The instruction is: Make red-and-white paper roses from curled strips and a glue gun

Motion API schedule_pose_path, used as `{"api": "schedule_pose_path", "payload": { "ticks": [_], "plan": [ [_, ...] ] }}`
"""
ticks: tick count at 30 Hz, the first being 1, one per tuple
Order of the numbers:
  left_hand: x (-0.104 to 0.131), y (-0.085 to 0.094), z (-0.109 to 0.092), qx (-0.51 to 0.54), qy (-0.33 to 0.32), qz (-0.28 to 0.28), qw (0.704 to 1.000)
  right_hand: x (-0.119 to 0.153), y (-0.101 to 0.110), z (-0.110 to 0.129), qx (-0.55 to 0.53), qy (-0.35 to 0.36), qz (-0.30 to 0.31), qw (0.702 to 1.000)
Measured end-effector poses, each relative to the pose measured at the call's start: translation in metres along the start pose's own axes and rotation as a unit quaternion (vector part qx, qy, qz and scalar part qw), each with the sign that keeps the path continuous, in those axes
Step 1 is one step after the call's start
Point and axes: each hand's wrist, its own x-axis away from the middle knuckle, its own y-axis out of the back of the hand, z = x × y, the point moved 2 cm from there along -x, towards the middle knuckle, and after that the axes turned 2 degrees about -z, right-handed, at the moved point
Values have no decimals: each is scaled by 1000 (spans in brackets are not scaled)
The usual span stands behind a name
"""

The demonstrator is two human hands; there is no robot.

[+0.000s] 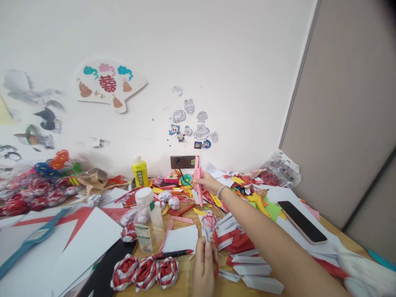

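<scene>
My left hand point(204, 264) is closed at the front of the table, pinching the lower end of a pink-and-white paper rose point(209, 222) that points upward. Farther back, my right hand point(208, 182) grips some pink folded paper strips point(198, 193), held upright over the pile of scraps. A bracelet circles that wrist. Three red-and-white paper roses point(146, 272) sit in a row left of my left hand. To its right lie several folded white and red paper pieces point(247, 258), partly beneath my right forearm.
An open clear plastic jar point(148, 222) and a yellow drink bottle point(140, 171) stand on the left. Near them is a red-and-black pen point(175, 253). A phone point(301, 221) and a yellow glue gun point(261, 204) lie at right. Behind rises a white wall point(247, 62).
</scene>
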Motion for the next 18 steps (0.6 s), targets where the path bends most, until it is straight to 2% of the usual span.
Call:
{"api": "schedule_pose_path", "payload": {
  "ticks": [4,7,11,18],
  "plan": [
    [0,-1,-19,18,9,15,1000,16,0,-5,-22,8,-24,999],
    [2,-2,-30,29,7,29,999,26,-14,-14,-12,8,-29,999],
    [4,-3,-33,38,7,38,999,34,-29,-20,21,9,-27,999],
    [7,-4,-30,36,21,29,999,19,-15,-8,152,-2,-9,988]
  ]
}}
